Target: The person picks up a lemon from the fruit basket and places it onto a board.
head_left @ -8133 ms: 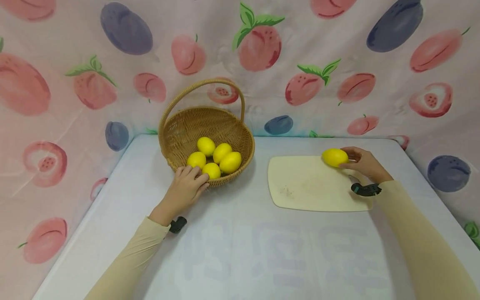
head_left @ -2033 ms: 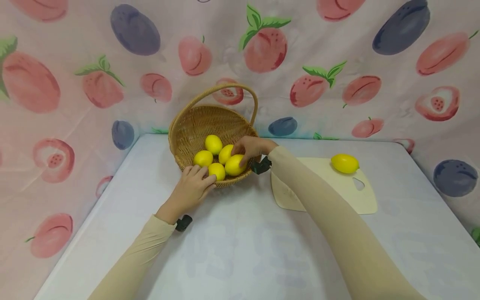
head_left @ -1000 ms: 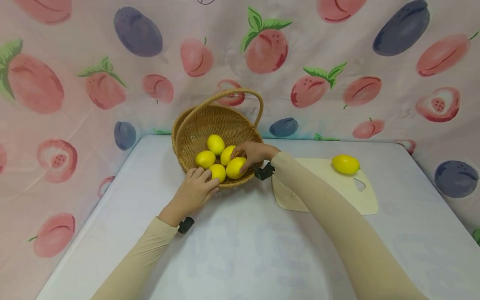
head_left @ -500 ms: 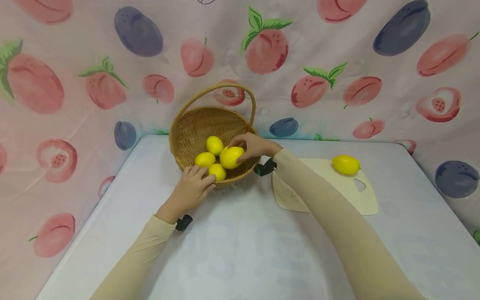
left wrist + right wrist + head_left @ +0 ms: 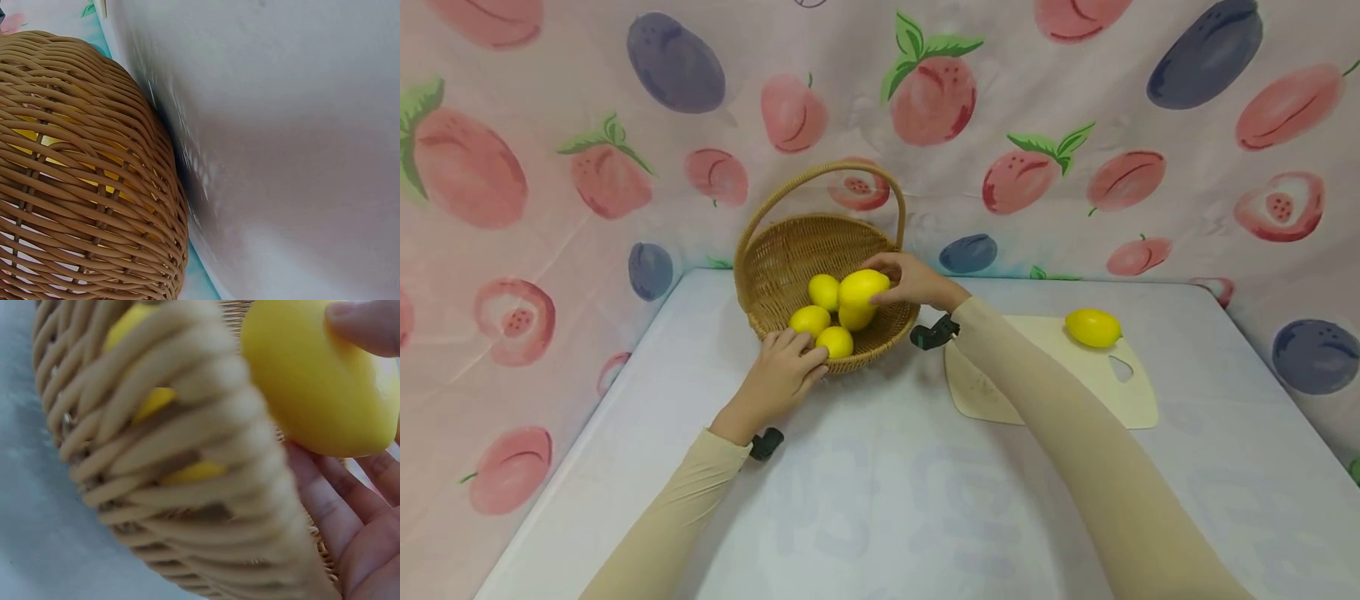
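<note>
Yellow and smooth, one lemon (image 5: 862,286) is pinched between the thumb and fingers of the right hand (image 5: 913,281), inside a wicker basket (image 5: 808,246). Its long axis runs roughly crosswise, right end slightly higher; which end bears the nub I cannot tell. The left hand (image 5: 781,372) holds the basket's front rim, fingers curled over it. Four more lemons (image 5: 810,321) lie clustered in the basket; whether the pinched one touches them is unclear. Overhead arches the basket's handle (image 5: 820,168). Well to the right, a single lemon (image 5: 1093,327) rests crosswise on a cream cutting board (image 5: 1131,400), nub pointing right, just beyond the board's cut-out. All this stands on a table (image 5: 865,492) covered in white with faint greyish marks, backed by a pink cloth (image 5: 1060,50) printed with peaches and dark plums.
</note>
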The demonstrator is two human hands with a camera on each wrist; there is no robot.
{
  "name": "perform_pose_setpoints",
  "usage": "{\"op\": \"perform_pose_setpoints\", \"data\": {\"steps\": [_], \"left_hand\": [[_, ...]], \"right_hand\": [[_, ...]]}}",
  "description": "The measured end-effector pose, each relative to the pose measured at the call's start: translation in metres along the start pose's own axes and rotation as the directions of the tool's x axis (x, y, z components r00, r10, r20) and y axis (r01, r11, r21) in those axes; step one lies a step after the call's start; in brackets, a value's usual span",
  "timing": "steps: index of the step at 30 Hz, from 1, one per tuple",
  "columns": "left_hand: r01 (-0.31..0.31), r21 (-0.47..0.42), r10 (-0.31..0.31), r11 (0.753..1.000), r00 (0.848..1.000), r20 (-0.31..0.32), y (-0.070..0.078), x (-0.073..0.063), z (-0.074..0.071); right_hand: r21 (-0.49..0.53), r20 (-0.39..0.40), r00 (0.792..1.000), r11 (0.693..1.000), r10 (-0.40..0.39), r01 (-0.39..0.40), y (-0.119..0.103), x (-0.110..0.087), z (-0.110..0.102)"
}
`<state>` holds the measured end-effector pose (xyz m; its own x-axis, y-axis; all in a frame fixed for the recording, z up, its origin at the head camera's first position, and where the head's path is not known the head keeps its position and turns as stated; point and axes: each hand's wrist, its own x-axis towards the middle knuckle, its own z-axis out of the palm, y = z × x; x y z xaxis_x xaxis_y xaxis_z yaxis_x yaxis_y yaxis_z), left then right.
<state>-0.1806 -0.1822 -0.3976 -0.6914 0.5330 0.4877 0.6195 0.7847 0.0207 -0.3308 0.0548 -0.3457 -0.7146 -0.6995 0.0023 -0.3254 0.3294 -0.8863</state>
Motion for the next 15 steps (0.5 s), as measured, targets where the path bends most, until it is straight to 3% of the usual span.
{"op": "perform_pose_setpoints", "data": {"steps": [9,15], "left_hand": [[0.006,-0.001,-0.006,1.0,1.0,0.012,0.0,0.0,0.0],[0.001,0.008,-0.001,1.0,1.0,0.011,0.0,0.0,0.0]], "right_hand": [[-0.004,-0.07,0.997,1.0,0.015,-0.016,-0.002,-0.013,-0.015],[-0.041,-0.108,0.994,0.999,-0.029,0.025,-0.009,-0.032,-0.032]]}}
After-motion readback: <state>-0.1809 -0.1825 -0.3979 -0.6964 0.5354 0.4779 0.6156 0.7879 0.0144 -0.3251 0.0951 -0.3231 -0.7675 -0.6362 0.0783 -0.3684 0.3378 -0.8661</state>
